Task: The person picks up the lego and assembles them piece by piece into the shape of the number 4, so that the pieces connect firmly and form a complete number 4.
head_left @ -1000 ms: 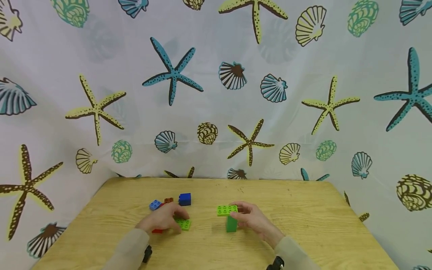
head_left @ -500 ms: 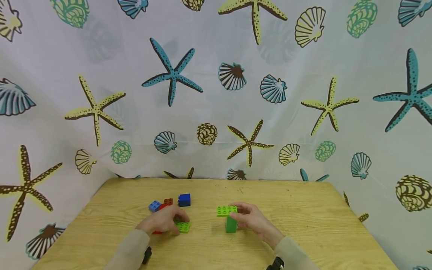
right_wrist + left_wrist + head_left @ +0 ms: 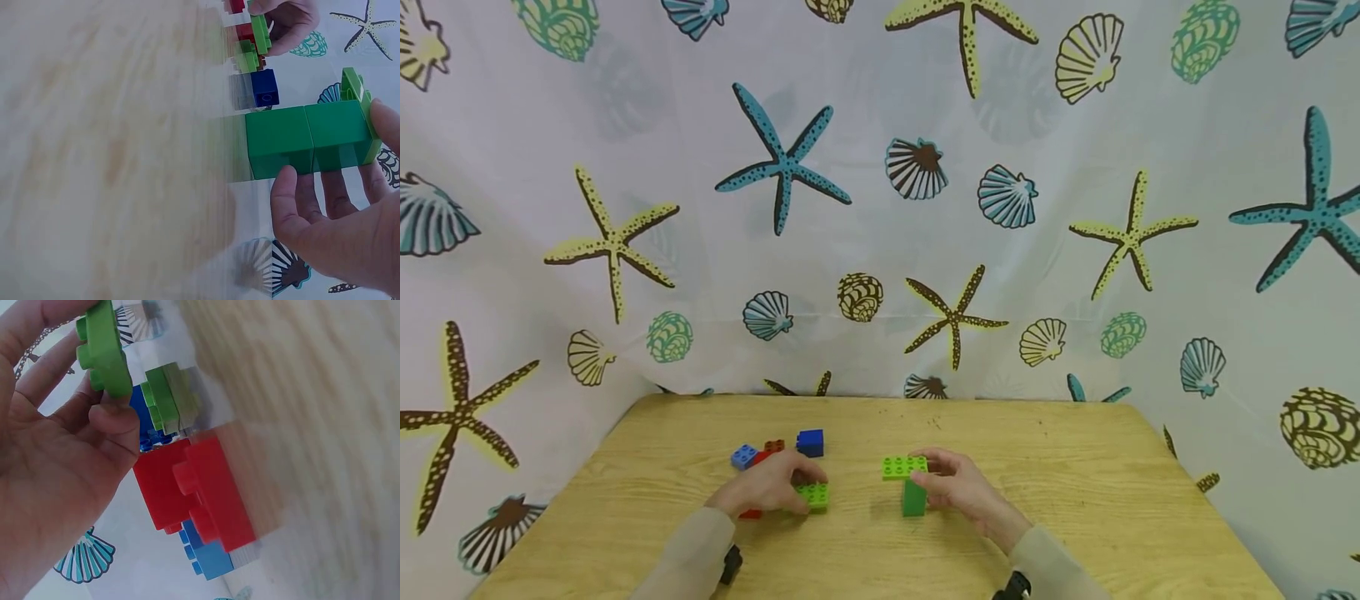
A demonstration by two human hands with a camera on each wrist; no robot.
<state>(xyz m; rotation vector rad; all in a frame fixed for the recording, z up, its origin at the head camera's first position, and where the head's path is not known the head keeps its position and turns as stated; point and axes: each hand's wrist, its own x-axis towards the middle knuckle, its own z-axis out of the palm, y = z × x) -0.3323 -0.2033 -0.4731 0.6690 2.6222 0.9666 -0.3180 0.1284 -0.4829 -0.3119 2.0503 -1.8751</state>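
My left hand [image 3: 767, 485] pinches a lime green brick [image 3: 107, 353] between thumb and fingers, just above the tabletop. Below it in the left wrist view, another lime green brick [image 3: 164, 399] lies on the table. My right hand [image 3: 964, 490] holds a small tower: two dark green bricks [image 3: 309, 139] stacked upright, standing on the table. A longer lime green brick [image 3: 904, 467] sits across the tower's top and juts out to the left. The right thumb lies at the front edge of the top brick, while other fingers reach along the tower's side.
Around the left hand on the wooden table [image 3: 1075, 483] lie red bricks [image 3: 219, 494], a light blue brick [image 3: 744, 456], a brown brick [image 3: 774, 446] and a dark blue brick [image 3: 810, 443]. Behind the table hangs a shell-patterned cloth [image 3: 880, 242].
My left hand has picked up the lime green brick and shifted it slightly right and up. The right hand and the tower have stayed in place.
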